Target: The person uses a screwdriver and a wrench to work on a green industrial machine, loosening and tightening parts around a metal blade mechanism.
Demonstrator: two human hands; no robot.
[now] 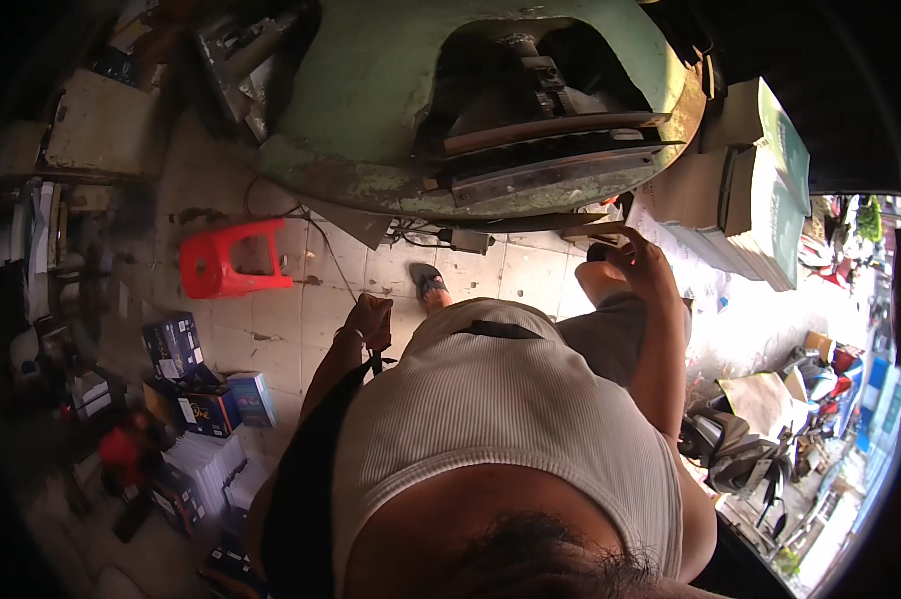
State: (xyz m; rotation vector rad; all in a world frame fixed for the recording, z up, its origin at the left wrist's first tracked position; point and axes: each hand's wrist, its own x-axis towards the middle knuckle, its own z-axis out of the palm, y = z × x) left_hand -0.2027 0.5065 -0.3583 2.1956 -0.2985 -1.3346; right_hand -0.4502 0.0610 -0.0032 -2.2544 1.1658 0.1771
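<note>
My left hand (pixel 371 317) hangs beside my hip with its fingers curled closed. Whether it holds anything is hidden; a dark strap (pixel 375 361) dangles just below the wrist. My right hand (pixel 646 262) is raised at the right front of a worn green machine (pixel 360 120). Its fingers are bent around the end of a thin brown flat piece (pixel 592 229) by the machine's rim, and I cannot make out how firmly they grip. Long dark metal bars (pixel 560 175) lie across the machine's opening.
A red plastic stool (pixel 209 262) stands on the tiled floor, left of the machine. A cable (pixel 322 240) trails nearby. Boxes (pixel 209 407) and paper stacks (pixel 203 469) crowd the left. Tall stacks of bound sheets (pixel 760 215) stand right; parked motorbikes (pixel 740 439) are outside.
</note>
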